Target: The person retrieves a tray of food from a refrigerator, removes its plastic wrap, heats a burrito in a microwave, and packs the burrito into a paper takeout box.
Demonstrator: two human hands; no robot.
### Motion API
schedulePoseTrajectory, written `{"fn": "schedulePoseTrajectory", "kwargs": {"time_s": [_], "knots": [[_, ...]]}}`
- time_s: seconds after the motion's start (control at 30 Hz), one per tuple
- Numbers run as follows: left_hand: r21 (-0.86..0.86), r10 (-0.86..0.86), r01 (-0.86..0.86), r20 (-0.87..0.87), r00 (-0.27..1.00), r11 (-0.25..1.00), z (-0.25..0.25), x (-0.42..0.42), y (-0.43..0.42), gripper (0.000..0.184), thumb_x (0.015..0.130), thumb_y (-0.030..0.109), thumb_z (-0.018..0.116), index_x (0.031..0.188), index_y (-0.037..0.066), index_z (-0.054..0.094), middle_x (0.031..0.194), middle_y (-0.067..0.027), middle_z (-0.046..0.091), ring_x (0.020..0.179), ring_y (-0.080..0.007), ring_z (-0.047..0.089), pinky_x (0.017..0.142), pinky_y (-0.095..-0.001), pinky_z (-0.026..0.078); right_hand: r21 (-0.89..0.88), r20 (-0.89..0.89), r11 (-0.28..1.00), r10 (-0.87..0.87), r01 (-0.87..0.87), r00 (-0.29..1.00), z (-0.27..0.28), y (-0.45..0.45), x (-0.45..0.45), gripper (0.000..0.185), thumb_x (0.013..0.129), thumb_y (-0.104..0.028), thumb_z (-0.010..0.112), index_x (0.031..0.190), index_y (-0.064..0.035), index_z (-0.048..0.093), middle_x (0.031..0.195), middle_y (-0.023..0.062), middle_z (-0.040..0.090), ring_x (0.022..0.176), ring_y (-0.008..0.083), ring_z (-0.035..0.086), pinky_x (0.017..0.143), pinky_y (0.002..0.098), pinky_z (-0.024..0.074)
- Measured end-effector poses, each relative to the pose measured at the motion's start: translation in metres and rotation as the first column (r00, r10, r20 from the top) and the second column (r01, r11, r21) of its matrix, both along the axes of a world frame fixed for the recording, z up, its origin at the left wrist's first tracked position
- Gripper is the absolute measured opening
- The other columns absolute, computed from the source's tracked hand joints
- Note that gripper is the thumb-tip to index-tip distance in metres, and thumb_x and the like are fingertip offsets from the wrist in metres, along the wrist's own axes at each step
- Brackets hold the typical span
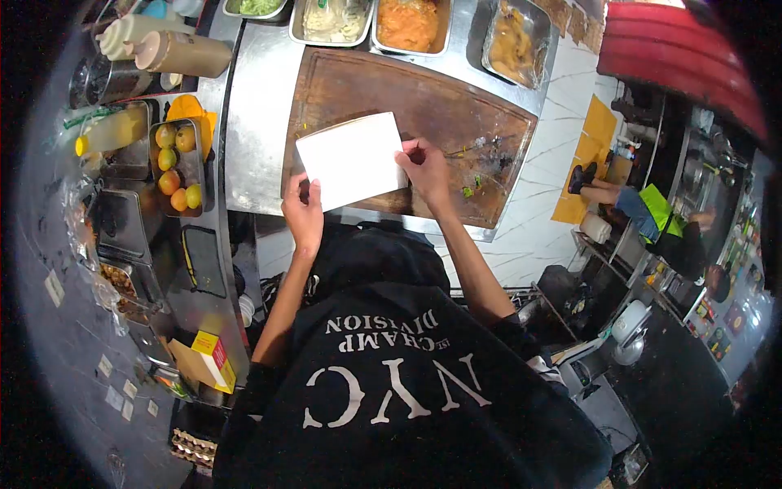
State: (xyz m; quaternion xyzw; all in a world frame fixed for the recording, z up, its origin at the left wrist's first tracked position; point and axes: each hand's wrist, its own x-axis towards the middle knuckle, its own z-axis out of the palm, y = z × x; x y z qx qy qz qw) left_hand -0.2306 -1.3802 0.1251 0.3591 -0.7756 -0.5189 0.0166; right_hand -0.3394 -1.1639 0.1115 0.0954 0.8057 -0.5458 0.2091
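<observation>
A white rectangular piece of paper or thin card [356, 161], with a brownish strip along its top edge, is held up in front of me. The frame does not show whether it is a flat sheet or a folded container. My left hand [303, 213] grips its lower left corner, thumb in front and fingers partly hidden. At the right edge, my right hand [424, 169] pinches it between thumb and fingers. Beneath the card lies a brown wooden cutting board [358, 90], with green scraps [472, 187] on its right part.
Metal trays of shredded orange food [410, 24], pale slices [332, 20] and a yellowish-brown food [519, 42] line the back. Left are squeeze bottles [183, 54], a tray of tomatoes [169, 181] and a yellow box [213, 359]. Another person [664, 216] is at far right.
</observation>
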Motion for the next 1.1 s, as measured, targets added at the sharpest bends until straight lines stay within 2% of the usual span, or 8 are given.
{"fn": "schedulePoseTrajectory", "kwargs": {"time_s": [0.23, 0.3, 0.53, 0.6, 0.73, 0.83, 0.97, 1.1], "knots": [[0.072, -0.03, 0.032, -0.02, 0.999, 0.997, 0.007, -0.002, -0.004, 0.025, 0.088, 0.011, 0.063, 0.109, -0.002, 0.058, 0.093, -0.0131, 0.062, 0.08, -0.0208, 0.059, 0.072, -0.0334, 0.048, 0.034, -0.025, 0.998, -0.058, 0.059, 0.998, 0.011, -0.003, 0.005, 0.016, 0.081, -0.013, 0.069, 0.09, 0.0002, 0.069, 0.074, 0.0103, 0.068, 0.065, 0.015, 0.062, 0.062, 0.0292, 0.0488], [0.018, -0.049, 0.05, -0.057, 0.997, 0.999, 0.002, -0.003, -0.003, 0.032, 0.088, 0.009, 0.061, 0.118, 0.0, 0.054, 0.105, -0.0155, 0.061, 0.09, -0.0237, 0.06, 0.08, -0.0353, 0.048, 0.061, -0.122, 0.997, -0.043, 0.051, 0.992, 0.014, -0.006, 0.008, 0.018, 0.084, -0.012, 0.068, 0.093, 0.0027, 0.068, 0.073, 0.0063, 0.066, 0.066, 0.0093, 0.058, 0.061, 0.0257, 0.0471], [0.002, -0.322, 0.324, -0.104, 0.941, 0.946, 0.024, -0.029, -0.023, 0.073, 0.082, 0.0, 0.062, 0.145, 0.003, 0.026, 0.145, -0.0193, 0.036, 0.13, -0.0334, 0.041, 0.099, -0.0396, 0.041, 0.213, -0.315, 0.977, 0.077, -0.008, 0.946, 0.021, -0.008, 0.009, 0.021, 0.086, -0.014, 0.067, 0.096, 0.0049, 0.068, 0.073, 0.0086, 0.066, 0.066, 0.0082, 0.057, 0.06, 0.0257, 0.0464], [0.08, -0.415, 0.423, -0.094, 0.905, 0.903, 0.041, -0.044, -0.036, 0.078, 0.08, -0.001, 0.064, 0.146, 0.002, 0.023, 0.149, -0.0193, 0.031, 0.135, -0.0338, 0.036, 0.102, -0.0388, 0.039, 0.204, -0.183, 0.979, 0.047, -0.009, 0.982, 0.028, -0.009, 0.007, 0.02, 0.085, -0.015, 0.066, 0.094, 0.0023, 0.069, 0.079, 0.016, 0.067, 0.069, 0.0216, 0.063, 0.064, 0.0316, 0.0493], [-0.014, -0.501, 0.501, -0.061, 0.863, 0.865, 0.041, -0.051, -0.041, 0.082, 0.077, -0.002, 0.066, 0.146, 0.0, 0.022, 0.149, -0.021, 0.031, 0.135, -0.0365, 0.034, 0.109, -0.0385, 0.032, 0.288, -0.036, 0.952, 0.116, -0.101, 0.993, 0.046, -0.011, -0.003, 0.02, 0.084, -0.015, 0.065, 0.094, 0.0018, 0.069, 0.086, 0.0212, 0.067, 0.075, 0.0306, 0.067, 0.069, 0.0362, 0.0514], [-0.022, -0.368, 0.368, -0.028, 0.929, 0.93, 0.036, -0.043, -0.027, 0.08, 0.076, -0.002, 0.066, 0.145, -0.001, 0.024, 0.147, -0.0228, 0.033, 0.134, -0.0377, 0.034, 0.11, -0.039, 0.031, 0.306, -0.225, 0.948, 0.158, -0.085, 0.961, 0.036, -0.011, 0.005, 0.02, 0.084, -0.014, 0.065, 0.095, 0.0023, 0.068, 0.089, 0.0217, 0.067, 0.078, 0.0331, 0.067, 0.071, 0.0383, 0.0516], [-0.273, -0.388, 0.365, -0.035, 0.921, 0.89, 0.03, -0.041, -0.017, 0.08, 0.079, 0.0, 0.065, 0.146, 0.003, 0.023, 0.14, -0.0236, 0.042, 0.124, -0.0338, 0.049, 0.098, -0.0362, 0.044, 0.355, -0.282, 0.93, 0.201, -0.093, 0.938, 0.044, -0.018, 0.01, 0.019, 0.085, -0.012, 0.064, 0.096, 0.0025, 0.067, 0.09, 0.0215, 0.066, 0.078, 0.0348, 0.065, 0.07, 0.0394, 0.0513], [-0.249, -0.4, 0.395, 0.03, 0.916, 0.884, 0.041, -0.054, -0.017, 0.07, 0.077, 0.002, 0.065, 0.139, -0.001, 0.032, 0.133, -0.0238, 0.046, 0.119, -0.038, 0.05, 0.097, -0.0399, 0.045, 0.353, -0.193, 0.929, 0.192, -0.114, 0.962, 0.045, -0.014, 0.019, 0.018, 0.086, -0.012, 0.063, 0.098, 0.0002, 0.067, 0.09, 0.021, 0.066, 0.076, 0.0338, 0.065, 0.069, 0.0386, 0.0506]]}}
